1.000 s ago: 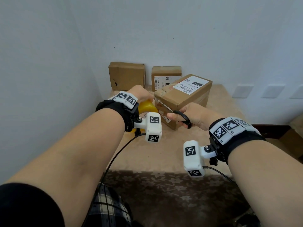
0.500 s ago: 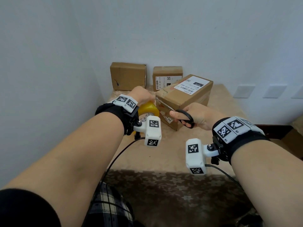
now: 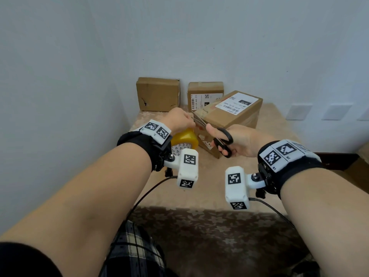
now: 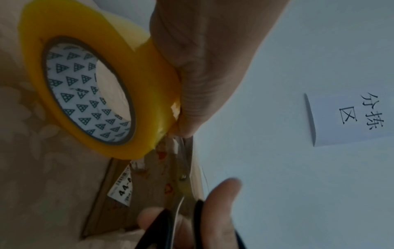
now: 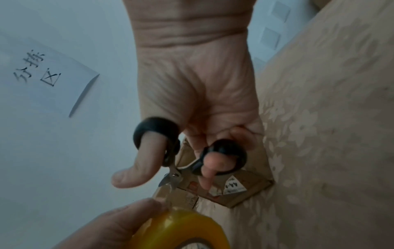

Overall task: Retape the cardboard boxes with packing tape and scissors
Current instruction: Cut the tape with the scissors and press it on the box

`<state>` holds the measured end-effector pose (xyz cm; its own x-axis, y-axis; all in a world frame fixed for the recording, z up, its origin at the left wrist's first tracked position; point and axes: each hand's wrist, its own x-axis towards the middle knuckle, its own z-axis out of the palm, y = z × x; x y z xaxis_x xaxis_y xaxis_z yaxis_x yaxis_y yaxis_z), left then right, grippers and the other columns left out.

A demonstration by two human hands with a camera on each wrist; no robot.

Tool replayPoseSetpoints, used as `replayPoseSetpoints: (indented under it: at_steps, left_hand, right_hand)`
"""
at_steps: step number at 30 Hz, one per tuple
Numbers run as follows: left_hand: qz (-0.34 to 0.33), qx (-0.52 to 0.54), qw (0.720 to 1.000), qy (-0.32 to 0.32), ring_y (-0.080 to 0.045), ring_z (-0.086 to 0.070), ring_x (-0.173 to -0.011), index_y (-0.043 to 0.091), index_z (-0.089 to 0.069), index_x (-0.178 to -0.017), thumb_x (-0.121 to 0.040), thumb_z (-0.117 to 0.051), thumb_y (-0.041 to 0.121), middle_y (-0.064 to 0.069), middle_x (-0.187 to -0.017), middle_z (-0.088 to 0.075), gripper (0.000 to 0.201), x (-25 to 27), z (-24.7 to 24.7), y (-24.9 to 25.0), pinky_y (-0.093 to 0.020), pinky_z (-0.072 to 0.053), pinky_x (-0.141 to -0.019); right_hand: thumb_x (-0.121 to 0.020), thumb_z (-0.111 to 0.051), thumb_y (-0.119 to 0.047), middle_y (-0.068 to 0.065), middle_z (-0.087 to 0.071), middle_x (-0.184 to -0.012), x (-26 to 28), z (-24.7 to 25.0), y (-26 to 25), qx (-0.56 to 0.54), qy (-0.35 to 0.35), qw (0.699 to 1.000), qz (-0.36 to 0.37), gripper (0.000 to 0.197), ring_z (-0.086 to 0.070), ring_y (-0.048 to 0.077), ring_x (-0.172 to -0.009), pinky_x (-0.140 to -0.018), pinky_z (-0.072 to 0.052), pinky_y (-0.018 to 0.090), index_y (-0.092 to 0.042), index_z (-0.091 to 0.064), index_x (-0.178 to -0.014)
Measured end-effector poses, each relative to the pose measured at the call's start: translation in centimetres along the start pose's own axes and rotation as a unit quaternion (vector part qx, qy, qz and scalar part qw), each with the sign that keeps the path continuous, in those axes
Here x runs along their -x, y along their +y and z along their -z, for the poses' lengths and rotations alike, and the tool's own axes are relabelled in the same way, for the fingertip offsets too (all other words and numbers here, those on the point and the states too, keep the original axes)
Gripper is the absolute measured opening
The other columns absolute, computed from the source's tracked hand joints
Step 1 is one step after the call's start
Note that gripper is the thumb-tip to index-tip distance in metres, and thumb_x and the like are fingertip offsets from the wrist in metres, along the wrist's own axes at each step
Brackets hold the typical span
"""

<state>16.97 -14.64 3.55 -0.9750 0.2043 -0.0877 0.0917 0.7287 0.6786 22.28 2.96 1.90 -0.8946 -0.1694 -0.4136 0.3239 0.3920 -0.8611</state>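
A long cardboard box [image 3: 231, 113] with a white shipping label lies on the beige table [image 3: 275, 126], its near end toward me. My left hand [image 3: 180, 120] grips a yellow roll of packing tape [image 3: 184, 139] just left of that end; the same tape roll [image 4: 102, 80] fills the left wrist view. My right hand [image 3: 237, 140] holds black-handled scissors [image 3: 222, 141], thumb and fingers through the loops. The blades [image 3: 199, 122] reach toward my left fingertips at the box's near corner. In the right wrist view the scissors [image 5: 181, 161] are nearly closed over the box end [image 5: 224, 190].
Two smaller cardboard boxes [image 3: 158, 94] [image 3: 205, 96] stand against the back wall. A white wall closes off the left side. A paper sign [image 4: 349, 116] with handwritten characters hangs on the wall. The table's front edge [image 3: 199, 206] lies near my lap.
Both hands have risen and drawn closer at the box's near corner. The scissor blades have moved up to my left fingertips, and the tape roll shows more below my left hand.
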Motion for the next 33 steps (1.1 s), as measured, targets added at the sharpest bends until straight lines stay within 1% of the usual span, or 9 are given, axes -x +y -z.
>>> replayPoseSetpoints:
  at_steps: [4,9,13,17,20,24,26,30,33]
  left_hand:
    - [-0.003,-0.007,0.999,0.032,-0.011,-0.049,-0.070,0.007,-0.064,-0.095,-0.092,-0.055,0.015,0.004,-0.079,-0.053,0.013,0.1,0.9,-1.3,-0.021,-0.041,-0.057]
    - [-0.018,0.014,0.997,0.067,-0.013,-0.049,-0.071,0.014,-0.057,-0.085,-0.092,-0.056,0.017,0.001,-0.085,-0.057,0.007,0.3,1.5,-3.3,-0.023,-0.040,-0.058]
    - [-0.043,-0.053,0.995,0.074,-0.007,-0.046,-0.068,0.014,-0.056,-0.094,-0.095,-0.051,0.019,0.002,-0.083,-0.053,0.007,0.6,1.8,-3.7,-0.018,-0.033,-0.056]
    - [-0.104,-0.058,0.993,0.001,-0.014,-0.057,-0.089,0.021,-0.053,-0.084,-0.093,-0.052,0.019,-0.001,-0.105,-0.064,0.009,0.7,1.8,-3.3,-0.026,-0.046,-0.074]
    - [-0.172,-0.102,0.979,-0.044,-0.003,-0.056,-0.089,0.019,-0.054,-0.081,-0.090,-0.055,0.015,0.004,-0.118,-0.063,0.009,0.3,1.7,-1.9,-0.029,-0.046,-0.079]
    - [-0.232,-0.150,0.961,-0.034,-0.011,-0.056,-0.099,0.017,-0.055,-0.078,-0.087,-0.058,0.013,0.006,-0.125,-0.060,0.011,-0.8,1.6,-0.6,-0.014,-0.040,-0.073]
    - [-0.238,-0.153,0.958,-0.041,-0.011,-0.053,-0.091,0.013,-0.058,-0.081,-0.086,-0.060,0.011,0.005,-0.136,-0.050,0.006,-1.1,1.3,-0.6,-0.011,-0.034,-0.076]
    - [-0.247,-0.120,0.959,-0.067,0.006,-0.048,-0.072,0.009,-0.062,-0.080,-0.085,-0.063,0.010,0.007,-0.139,-0.040,0.005,-1.2,0.5,-0.6,-0.015,-0.035,-0.078]
    - [-0.259,-0.126,0.953,-0.093,0.002,-0.041,-0.099,0.004,-0.062,-0.078,-0.083,-0.063,0.006,0.009,-0.138,-0.048,0.005,-1.2,-0.1,0.2,-0.006,-0.033,-0.073]
  right_hand:
    - [-0.068,-0.065,-0.068,0.001,-0.054,-0.054,0.1,0.9,0.5,0.116,0.034,0.993,0.010,0.056,-0.045,0.014,-0.047,-0.041,-0.024,0.019,-0.012,-0.060,-0.072]
    - [-0.044,-0.067,-0.076,0.002,-0.048,-0.060,0.4,2.0,0.5,0.203,0.038,0.978,0.000,0.078,-0.039,0.014,-0.055,-0.045,-0.024,0.021,-0.011,-0.063,-0.087]
    - [-0.069,-0.072,-0.060,0.007,-0.051,-0.074,0.7,3.0,0.7,0.247,0.043,0.968,-0.015,0.066,-0.043,0.015,-0.063,-0.035,-0.027,0.012,-0.004,-0.066,-0.105]
    - [-0.063,-0.072,-0.062,0.002,-0.053,-0.069,0.6,3.5,1.1,0.222,0.029,0.974,-0.029,0.051,-0.046,0.015,-0.063,-0.045,-0.028,0.019,-0.018,-0.066,-0.087]
    - [-0.057,-0.071,-0.071,0.002,-0.054,-0.068,0.2,3.9,1.6,0.175,0.002,0.984,-0.045,0.064,-0.048,0.013,-0.060,-0.053,-0.023,0.024,-0.017,-0.064,-0.090]
    - [-0.072,-0.062,-0.069,-0.002,-0.050,-0.058,0.2,4.9,2.1,0.090,-0.067,0.992,-0.060,0.075,-0.045,0.008,-0.050,-0.053,-0.018,0.026,-0.009,-0.058,-0.116]
    - [-0.074,-0.062,-0.068,-0.002,-0.048,-0.058,0.4,5.3,2.4,0.086,-0.077,0.992,-0.055,0.076,-0.045,0.008,-0.049,-0.052,-0.018,0.026,-0.007,-0.057,-0.120]
    - [-0.071,-0.057,-0.056,-0.002,-0.046,-0.056,0.4,5.5,2.9,0.098,-0.074,0.991,-0.055,0.067,-0.041,0.008,-0.048,-0.053,-0.018,0.026,-0.007,-0.059,-0.117]
    - [-0.082,-0.060,-0.043,0.001,-0.046,-0.056,0.7,5.6,2.7,0.106,-0.078,0.989,-0.062,0.041,-0.040,0.009,-0.048,-0.053,-0.018,0.025,-0.007,-0.063,-0.102]
